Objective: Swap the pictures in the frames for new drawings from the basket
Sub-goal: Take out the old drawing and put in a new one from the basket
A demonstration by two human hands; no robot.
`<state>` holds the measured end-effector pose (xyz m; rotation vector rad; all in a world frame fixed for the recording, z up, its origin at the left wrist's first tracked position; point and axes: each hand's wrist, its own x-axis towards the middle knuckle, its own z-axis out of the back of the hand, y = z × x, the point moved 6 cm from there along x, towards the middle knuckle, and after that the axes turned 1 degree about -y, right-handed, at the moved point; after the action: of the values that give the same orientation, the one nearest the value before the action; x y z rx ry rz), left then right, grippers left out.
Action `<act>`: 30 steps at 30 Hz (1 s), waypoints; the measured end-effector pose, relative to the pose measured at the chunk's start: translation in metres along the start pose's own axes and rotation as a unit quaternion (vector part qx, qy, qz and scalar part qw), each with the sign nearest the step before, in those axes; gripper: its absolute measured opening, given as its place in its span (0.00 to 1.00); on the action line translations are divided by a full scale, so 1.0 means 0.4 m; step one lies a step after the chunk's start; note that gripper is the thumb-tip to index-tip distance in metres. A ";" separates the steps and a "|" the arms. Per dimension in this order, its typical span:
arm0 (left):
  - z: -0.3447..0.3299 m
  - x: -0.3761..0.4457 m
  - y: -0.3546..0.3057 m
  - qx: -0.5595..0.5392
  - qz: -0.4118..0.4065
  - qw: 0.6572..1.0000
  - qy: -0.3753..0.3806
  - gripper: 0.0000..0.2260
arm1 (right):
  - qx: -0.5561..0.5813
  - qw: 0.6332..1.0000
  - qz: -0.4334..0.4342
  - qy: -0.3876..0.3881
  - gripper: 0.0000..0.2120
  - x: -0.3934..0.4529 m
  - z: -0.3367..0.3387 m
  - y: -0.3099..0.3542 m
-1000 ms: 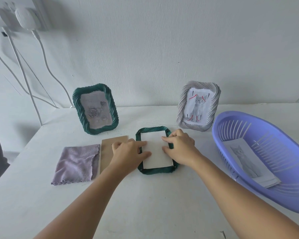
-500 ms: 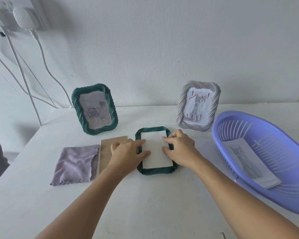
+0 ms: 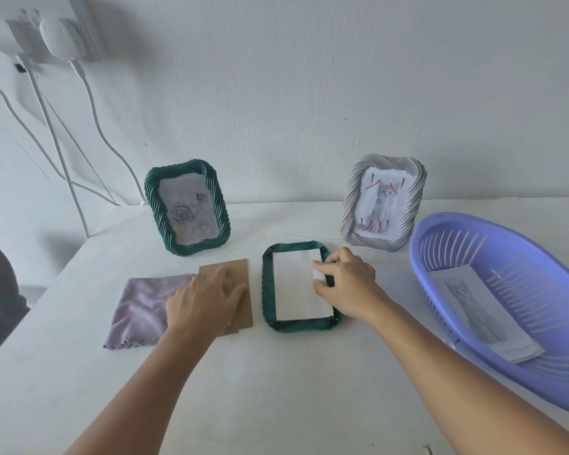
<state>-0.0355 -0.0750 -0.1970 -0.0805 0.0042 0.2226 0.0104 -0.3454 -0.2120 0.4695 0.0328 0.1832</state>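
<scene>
Open frame: a green frame lies face down on the worktop, its back off, white paper laid in the recess.
Right grip: the right hand has curled fingertips pinching or pressing the paper's right edge; which, I cannot tell.
Left grip: the left hand rests flat, fingers straight, on the brown backing board, just left of the open frame.
Done, by my reading: paper seated; board not yet refitted.
Left to do: the standing green frame and grey frame, beyond both grips, look untouched.
Supply: a cat drawing lies in the purple basket, right of the right grip.
</scene>
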 end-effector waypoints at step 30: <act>0.133 -0.015 -0.226 -0.336 -0.086 0.934 -0.087 0.24 | 0.376 0.926 0.044 0.015 0.26 -0.033 0.080 0.117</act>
<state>-0.0216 -0.1601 -0.1369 -0.7419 -0.2579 0.0461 -0.0081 -0.3211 -0.1624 1.2376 0.1145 0.2644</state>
